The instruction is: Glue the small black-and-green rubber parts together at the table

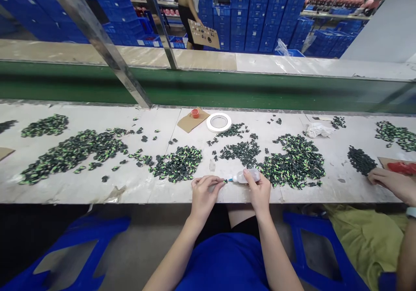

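Note:
My left hand [205,190] pinches a small dark plastic part [225,181] between thumb and fingertips, just over the table's front edge. Wrapped around a translucent squeeze bottle [241,177] is my right hand [259,190]. The bottle lies nearly level, and its blue tip [230,179] points left at the small part; whether they touch I cannot tell. Left of my hands lies a pile of black-and-green parts [178,163]. A larger black-and-green pile [294,161] is to the right. Small plain dark pieces [242,152] are heaped between the two piles.
A roll of white tape [219,122] lies behind the heaps, beside cardboard [187,123] bearing a red cap [195,113]. More parts [78,150] spread leftward. At right, a co-worker's hand [390,181] reaches near a dark heap [360,160]. A metal post [107,48] rises behind the table.

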`<state>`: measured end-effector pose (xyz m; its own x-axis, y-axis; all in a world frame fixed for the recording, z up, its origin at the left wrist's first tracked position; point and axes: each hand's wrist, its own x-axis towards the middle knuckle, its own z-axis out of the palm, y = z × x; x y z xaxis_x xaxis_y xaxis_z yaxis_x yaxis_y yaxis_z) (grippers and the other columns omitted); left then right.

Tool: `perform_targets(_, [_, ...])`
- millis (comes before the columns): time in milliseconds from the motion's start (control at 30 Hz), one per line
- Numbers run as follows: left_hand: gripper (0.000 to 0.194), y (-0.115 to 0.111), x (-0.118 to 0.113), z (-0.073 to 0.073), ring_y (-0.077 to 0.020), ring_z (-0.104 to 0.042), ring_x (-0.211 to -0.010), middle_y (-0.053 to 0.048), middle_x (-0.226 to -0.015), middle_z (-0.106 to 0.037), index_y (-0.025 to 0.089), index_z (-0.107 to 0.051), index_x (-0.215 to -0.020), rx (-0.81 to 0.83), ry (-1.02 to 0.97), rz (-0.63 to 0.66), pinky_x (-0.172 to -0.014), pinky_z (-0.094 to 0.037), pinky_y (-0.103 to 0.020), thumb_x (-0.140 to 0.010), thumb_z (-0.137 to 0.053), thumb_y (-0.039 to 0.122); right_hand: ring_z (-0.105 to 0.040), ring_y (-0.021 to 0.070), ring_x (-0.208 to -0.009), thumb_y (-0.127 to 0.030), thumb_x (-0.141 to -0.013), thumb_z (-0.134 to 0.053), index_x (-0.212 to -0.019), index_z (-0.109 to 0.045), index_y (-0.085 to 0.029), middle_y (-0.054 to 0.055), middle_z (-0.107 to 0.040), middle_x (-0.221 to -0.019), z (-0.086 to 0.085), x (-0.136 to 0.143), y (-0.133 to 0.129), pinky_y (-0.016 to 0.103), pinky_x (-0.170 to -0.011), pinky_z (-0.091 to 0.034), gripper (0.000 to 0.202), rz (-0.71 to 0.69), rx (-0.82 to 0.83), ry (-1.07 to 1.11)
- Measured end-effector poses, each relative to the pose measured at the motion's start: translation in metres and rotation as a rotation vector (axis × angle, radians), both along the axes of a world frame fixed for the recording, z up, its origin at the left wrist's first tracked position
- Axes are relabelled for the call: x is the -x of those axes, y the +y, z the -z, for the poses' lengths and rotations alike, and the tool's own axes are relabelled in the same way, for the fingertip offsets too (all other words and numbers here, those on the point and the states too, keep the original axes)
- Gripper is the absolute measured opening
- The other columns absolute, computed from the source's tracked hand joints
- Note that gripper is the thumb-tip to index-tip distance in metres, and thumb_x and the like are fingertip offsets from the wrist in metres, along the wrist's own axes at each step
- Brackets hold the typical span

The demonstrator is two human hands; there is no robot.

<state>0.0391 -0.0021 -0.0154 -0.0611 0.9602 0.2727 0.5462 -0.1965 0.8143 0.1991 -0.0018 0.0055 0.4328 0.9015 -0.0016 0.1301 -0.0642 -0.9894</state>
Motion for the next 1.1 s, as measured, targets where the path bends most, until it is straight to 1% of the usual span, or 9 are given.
perform_targets(333, [0.006, 0.000, 0.001, 0.000, -0.0205, -0.071, -0.079, 0.001, -0.078, -0.076, 0.022, -0.066, -0.073, 0.007, 0.001, 0.007, -0.087, -0.033, -0.039, -0.076, -0.071, 0.023, -0.048, 0.0127, -0.052, -0.052, -0.069, -0.069, -0.063, -0.062, -0.015, -0.001, -0.058, -0.055, 0.004, -0.002, 0.000, 0.025, -0.051, -0.040, 0.038, 0.099, -0.037, 0.079])
perform_targets(433, [0.003, 0.001, 0.003, 0.001, -0.0217, -0.069, -0.084, 0.000, -0.080, -0.076, 0.023, -0.068, -0.076, 0.020, 0.033, 0.026, -0.088, -0.034, -0.040, -0.077, -0.070, 0.023, -0.052, 0.0143, -0.055, -0.053, -0.068, -0.070, -0.069, -0.063, -0.015, 0.001, -0.061, -0.061, 0.004, -0.006, 0.000, 0.026, -0.050, -0.043, 0.039, 0.160, -0.092, 0.188])
perform_targets(500, [0.003, 0.002, 0.004, 0.002, -0.0236, -0.067, -0.090, -0.001, -0.085, -0.076, 0.024, -0.069, -0.079, 0.007, 0.066, 0.036, -0.088, -0.035, -0.042, -0.077, -0.071, 0.022, -0.057, 0.0158, -0.060, -0.051, -0.067, -0.072, -0.074, -0.063, -0.015, 0.002, -0.064, -0.067, 0.003, -0.007, 0.000, 0.027, -0.054, -0.047, 0.038, 0.147, -0.126, 0.211])
perform_targets(600, [0.010, 0.004, 0.003, 0.003, -0.0273, -0.062, -0.102, -0.004, -0.097, -0.075, 0.026, -0.072, -0.084, -0.026, 0.131, 0.054, -0.089, -0.035, -0.045, -0.076, -0.072, 0.020, -0.063, 0.0176, -0.065, -0.045, -0.061, -0.078, -0.080, -0.059, -0.018, 0.003, -0.067, -0.072, -0.001, -0.003, 0.004, 0.030, -0.061, -0.052, 0.038, 0.071, -0.147, 0.179])
perform_targets(700, [0.010, 0.003, 0.002, 0.003, -0.0292, -0.057, -0.106, -0.005, -0.103, -0.074, 0.027, -0.074, -0.081, -0.049, 0.183, 0.075, -0.088, -0.036, -0.047, -0.079, -0.069, 0.019, -0.068, 0.0196, -0.072, -0.037, -0.055, -0.084, -0.082, -0.051, -0.022, 0.001, -0.069, -0.075, -0.001, 0.009, 0.014, 0.035, -0.073, -0.056, 0.046, -0.062, -0.138, 0.170])
perform_targets(900, [0.015, -0.012, 0.022, 0.005, -0.0307, -0.058, -0.106, -0.005, -0.091, -0.075, 0.027, -0.073, -0.085, -0.070, 0.178, -0.023, -0.087, -0.038, -0.047, -0.086, -0.059, 0.022, -0.068, 0.0213, -0.092, -0.034, -0.050, -0.086, -0.090, -0.047, -0.024, 0.002, -0.066, -0.093, 0.012, 0.036, 0.033, 0.039, -0.087, -0.056, 0.057, -0.363, -0.042, 0.182])
perform_targets(1000, [0.019, -0.017, 0.039, 0.006, -0.0294, -0.062, -0.101, -0.006, -0.089, -0.074, 0.027, -0.073, -0.085, -0.042, 0.135, -0.107, -0.086, -0.040, -0.047, -0.088, -0.055, 0.031, -0.064, 0.0227, -0.102, -0.033, -0.048, -0.088, -0.098, -0.050, -0.024, 0.005, -0.064, -0.106, 0.011, 0.032, 0.035, 0.041, -0.093, -0.053, 0.063, -0.503, -0.051, 0.076])
perform_targets(1067, [0.024, -0.019, 0.048, 0.005, -0.0283, -0.064, -0.098, -0.006, -0.091, -0.073, 0.026, -0.074, -0.084, -0.029, 0.088, -0.148, -0.086, -0.041, -0.046, -0.088, -0.053, 0.038, -0.060, 0.0247, -0.108, -0.031, -0.049, -0.090, -0.112, -0.051, -0.025, 0.009, -0.060, -0.119, 0.003, 0.020, 0.035, 0.042, -0.092, -0.052, 0.074, -0.580, -0.095, -0.073])
perform_targets(1100, [0.026, -0.020, 0.051, 0.004, -0.0278, -0.064, -0.096, -0.007, -0.091, -0.073, 0.026, -0.074, -0.083, -0.024, 0.061, -0.166, -0.087, -0.042, -0.047, -0.088, -0.052, 0.041, -0.058, 0.0255, -0.109, -0.030, -0.053, -0.088, -0.119, -0.050, -0.026, 0.009, -0.058, -0.124, -0.002, 0.012, 0.037, 0.043, -0.090, -0.052, 0.076, -0.598, -0.123, -0.172])
